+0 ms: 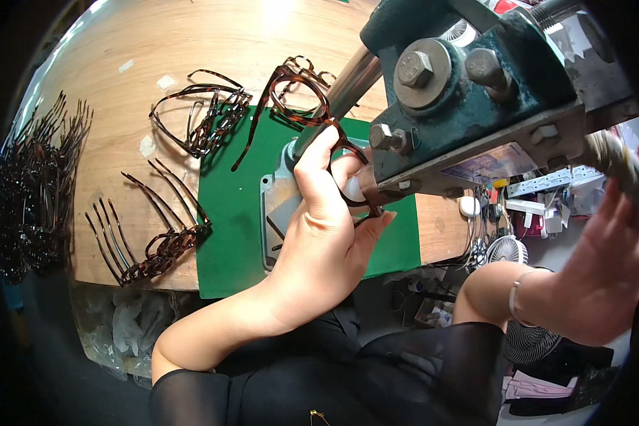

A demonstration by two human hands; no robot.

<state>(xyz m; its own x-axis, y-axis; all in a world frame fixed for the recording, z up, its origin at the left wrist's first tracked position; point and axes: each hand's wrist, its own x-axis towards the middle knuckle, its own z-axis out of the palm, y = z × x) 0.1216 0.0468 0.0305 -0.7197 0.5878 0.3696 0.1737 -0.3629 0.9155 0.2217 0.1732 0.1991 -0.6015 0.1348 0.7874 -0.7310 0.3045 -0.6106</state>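
My left hand (319,227) grips a tortoiseshell eyeglass frame (344,153) by its front, thumb and fingers closed around it. That frame is pressed up against the lower end of a dark green metal hand press (468,85); part of the frame is hidden by my fingers and the press. One of its temples reaches out to the left, over the green mat. At the far right, my right hand (582,277) is raised to the press's tape-wrapped lever handle (614,155), fingers curled at it and slightly blurred.
A green mat (227,220) lies under the press on the wooden table (121,42). Several tortoiseshell frames (216,117) are heaped left of it, more frames (160,252) near the front edge. A dense pile of dark frames (35,192) fills the left edge. Fans (508,250) and cables are lower right.
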